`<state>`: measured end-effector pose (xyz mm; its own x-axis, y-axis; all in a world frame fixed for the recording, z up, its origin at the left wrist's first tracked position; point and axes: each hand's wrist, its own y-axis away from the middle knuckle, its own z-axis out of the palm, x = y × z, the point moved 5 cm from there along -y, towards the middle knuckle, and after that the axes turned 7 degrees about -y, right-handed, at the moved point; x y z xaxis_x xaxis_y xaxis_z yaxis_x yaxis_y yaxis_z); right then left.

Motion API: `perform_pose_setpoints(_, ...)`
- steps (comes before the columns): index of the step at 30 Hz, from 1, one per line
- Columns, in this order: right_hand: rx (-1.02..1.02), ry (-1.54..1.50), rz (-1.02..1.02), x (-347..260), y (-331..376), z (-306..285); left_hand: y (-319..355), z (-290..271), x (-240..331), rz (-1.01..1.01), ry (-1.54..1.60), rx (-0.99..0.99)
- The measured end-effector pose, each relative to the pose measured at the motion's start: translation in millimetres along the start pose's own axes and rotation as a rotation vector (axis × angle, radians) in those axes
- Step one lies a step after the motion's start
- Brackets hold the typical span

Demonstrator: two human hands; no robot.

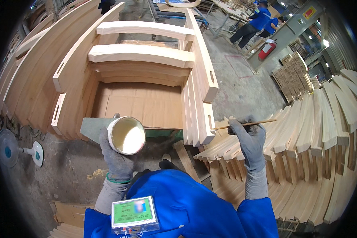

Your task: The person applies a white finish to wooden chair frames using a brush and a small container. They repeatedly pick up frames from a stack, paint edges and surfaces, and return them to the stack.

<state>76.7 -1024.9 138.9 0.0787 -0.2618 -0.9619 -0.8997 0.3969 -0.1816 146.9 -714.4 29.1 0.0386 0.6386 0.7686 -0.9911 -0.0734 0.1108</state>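
Note:
My left hand [116, 158], in a grey glove, holds a round white tub [126, 135] of pale creamy glue, tilted toward me. My right hand [248, 139], also gloved, grips a thin wooden-handled brush [246, 124] lying nearly level. Its tip touches the end of an upright curved wooden piece [207, 127]. That piece belongs to a frame of pale curved wooden parts [142, 55] standing around a sheet of cardboard [139, 105].
Rows of slotted curved wooden parts [305, 142] fan out at the right. More curved boards [31, 79] lean at the left. A floor fan [8, 150] lies at the lower left. People in blue [254, 22] work at the far back, near a red extinguisher [267, 49].

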Motion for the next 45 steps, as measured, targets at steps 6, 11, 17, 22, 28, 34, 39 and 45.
perform_pose_setpoints(6, 0.018, 0.018, 0.039, 3, -3, 0, 2, -14, 2, 0.122, -0.262, -0.144)
perform_pose_setpoints(11, 0.036, 0.005, 0.016, -5, -11, 1, 8, -7, 20, 0.222, -0.368, -0.139)
perform_pose_setpoints(17, 0.043, 0.033, 0.023, 2, -20, 4, 5, -11, 21, 0.184, -0.319, -0.132)
perform_pose_setpoints(22, 0.027, 0.069, -0.066, 6, -28, 4, 5, -9, 20, 0.074, -0.057, -0.102)
perform_pose_setpoints(28, -0.001, 0.138, -0.100, 9, -34, 5, 3, -12, 23, 0.169, -0.295, -0.111)
perform_pose_setpoints(34, 0.011, 0.114, -0.120, 13, -37, 12, 2, -18, 18, -0.003, 0.250, -0.100)
perform_pose_setpoints(39, -0.065, 0.319, -0.148, 22, -40, 19, 3, -22, 23, 0.206, -0.160, -0.101)
perform_pose_setpoints(45, -0.209, 0.653, -0.319, 18, -34, 27, 7, -27, 25, 0.243, -0.207, -0.082)
